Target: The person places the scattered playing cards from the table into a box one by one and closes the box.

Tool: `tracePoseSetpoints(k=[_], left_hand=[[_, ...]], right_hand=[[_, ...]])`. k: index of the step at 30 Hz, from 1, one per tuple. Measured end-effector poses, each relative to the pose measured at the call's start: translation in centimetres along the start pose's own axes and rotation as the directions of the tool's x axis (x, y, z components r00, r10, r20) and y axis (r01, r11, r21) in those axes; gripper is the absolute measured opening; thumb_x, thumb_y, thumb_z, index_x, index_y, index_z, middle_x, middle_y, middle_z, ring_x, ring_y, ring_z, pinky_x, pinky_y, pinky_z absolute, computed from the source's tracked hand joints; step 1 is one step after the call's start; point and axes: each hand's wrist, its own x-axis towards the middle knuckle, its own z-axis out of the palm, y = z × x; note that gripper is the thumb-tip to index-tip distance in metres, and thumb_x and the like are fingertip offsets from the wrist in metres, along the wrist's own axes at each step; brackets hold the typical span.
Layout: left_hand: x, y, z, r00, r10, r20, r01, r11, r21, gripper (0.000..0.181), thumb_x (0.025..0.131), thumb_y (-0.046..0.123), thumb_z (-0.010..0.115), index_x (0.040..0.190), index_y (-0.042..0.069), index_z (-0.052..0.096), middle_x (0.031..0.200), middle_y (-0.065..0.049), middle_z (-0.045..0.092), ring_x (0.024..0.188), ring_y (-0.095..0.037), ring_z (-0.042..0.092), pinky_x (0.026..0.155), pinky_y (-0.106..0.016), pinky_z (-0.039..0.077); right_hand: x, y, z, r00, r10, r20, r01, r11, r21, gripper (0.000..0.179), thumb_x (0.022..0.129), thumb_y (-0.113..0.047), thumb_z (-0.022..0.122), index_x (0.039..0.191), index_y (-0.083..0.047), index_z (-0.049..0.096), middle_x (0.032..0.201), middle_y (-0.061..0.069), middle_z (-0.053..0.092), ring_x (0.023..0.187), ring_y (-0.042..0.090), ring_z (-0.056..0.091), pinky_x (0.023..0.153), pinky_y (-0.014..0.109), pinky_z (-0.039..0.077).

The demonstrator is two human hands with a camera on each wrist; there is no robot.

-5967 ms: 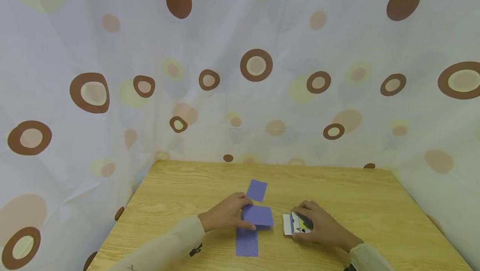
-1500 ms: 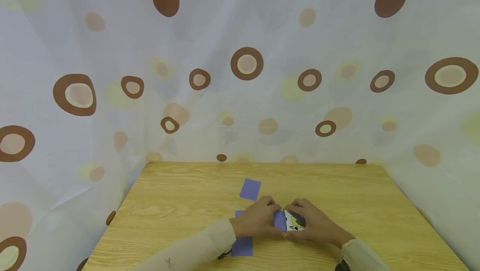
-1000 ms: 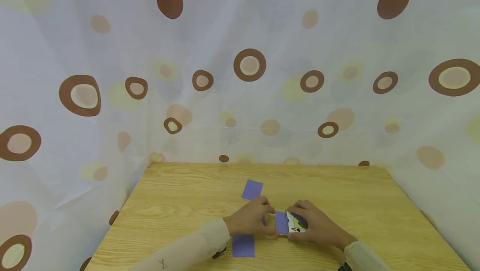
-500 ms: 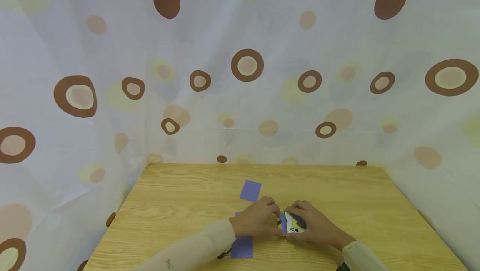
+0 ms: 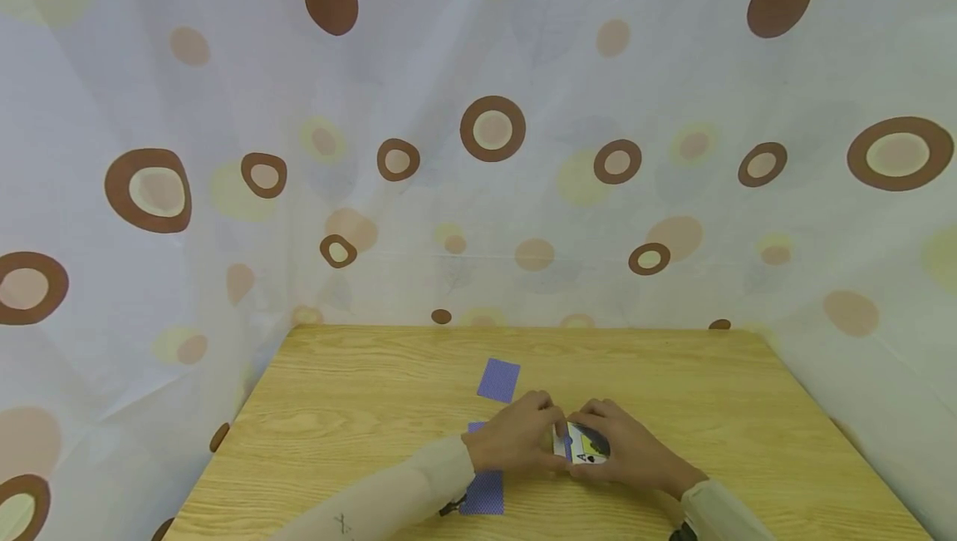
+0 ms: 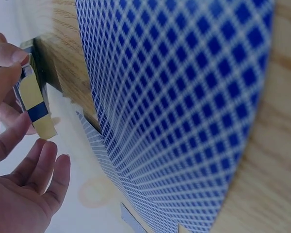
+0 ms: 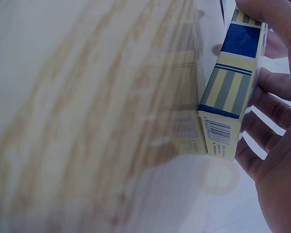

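A playing-card box [image 5: 589, 444] with an ace printed on its front lies in my right hand [image 5: 635, 451], thumb on the near edge and fingers on the far edge. My left hand [image 5: 516, 435] is at the box's left end, with thumb and fingers at its pale flap [image 6: 35, 104]. In the right wrist view the box's striped side [image 7: 225, 87] and barcode end face the camera. Blue-backed cards [image 5: 482, 494] lie face down under and beside my left forearm, partly hidden by it. Another blue-backed card [image 5: 498, 380] lies farther back.
The wooden table [image 5: 359, 383] runs back to a hanging white sheet [image 5: 419, 59] with brown and yellow spots, which also encloses both sides. Close to the left wrist camera, a blue-checked card back [image 6: 179, 97] fills much of the view.
Six seconds ago my left hand held cards left of the box. It then brought them to the opening. Their blue backs, visible there a second ago, have given way to the pale flap.
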Motion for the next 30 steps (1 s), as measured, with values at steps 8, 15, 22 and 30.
tracePoseSetpoints(k=[8, 15, 22, 30], left_hand=[[0.0, -0.2, 0.2, 1.000, 0.014, 0.011, -0.014, 1.000, -0.020, 0.030, 0.090, 0.049, 0.076, 0.104, 0.023, 0.076, 0.107, 0.007, 0.058, 0.094, -0.003, 0.046, 0.076, -0.012, 0.041], [-0.2, 0.0, 0.0, 1.000, -0.001, 0.024, 0.002, 0.999, -0.034, 0.023, 0.094, 0.042, 0.073, 0.105, 0.022, 0.075, 0.108, 0.006, 0.057, 0.094, -0.003, 0.046, 0.076, -0.013, 0.041], [-0.8, -0.5, -0.2, 0.999, -0.036, 0.021, 0.038, 0.996, -0.086, 0.029, 0.096, 0.043, 0.073, 0.114, 0.020, 0.072, 0.111, 0.005, 0.055, 0.097, -0.003, 0.047, 0.078, -0.015, 0.045], [-3.0, -2.7, -0.9, 0.998, -0.057, 0.029, 0.060, 0.991, -0.121, 0.033, 0.101, 0.039, 0.068, 0.122, 0.014, 0.068, 0.115, 0.002, 0.058, 0.093, -0.005, 0.054, 0.078, -0.016, 0.047]], right_hand=[[0.1, 0.1, 0.2, 1.000, -0.013, -0.003, 0.013, 1.000, 0.020, 0.067, 0.088, -0.067, 0.070, 0.135, -0.020, 0.066, 0.120, -0.015, 0.054, 0.103, 0.007, 0.049, 0.083, 0.031, 0.049], [0.2, 0.0, 0.3, 1.000, -0.027, 0.001, 0.027, 0.999, 0.030, 0.069, 0.087, -0.065, 0.072, 0.136, -0.018, 0.065, 0.120, -0.014, 0.053, 0.103, 0.007, 0.048, 0.085, 0.032, 0.049], [0.3, -0.1, 0.3, 1.000, -0.016, 0.009, 0.016, 0.999, 0.029, 0.069, 0.086, -0.065, 0.074, 0.136, -0.018, 0.065, 0.121, -0.014, 0.054, 0.103, 0.007, 0.050, 0.085, 0.032, 0.050], [0.0, 0.1, 0.1, 1.000, 0.006, 0.018, -0.005, 1.000, -0.008, 0.076, 0.086, -0.068, 0.071, 0.138, -0.014, 0.064, 0.127, -0.009, 0.054, 0.111, 0.012, 0.052, 0.093, 0.043, 0.051]])
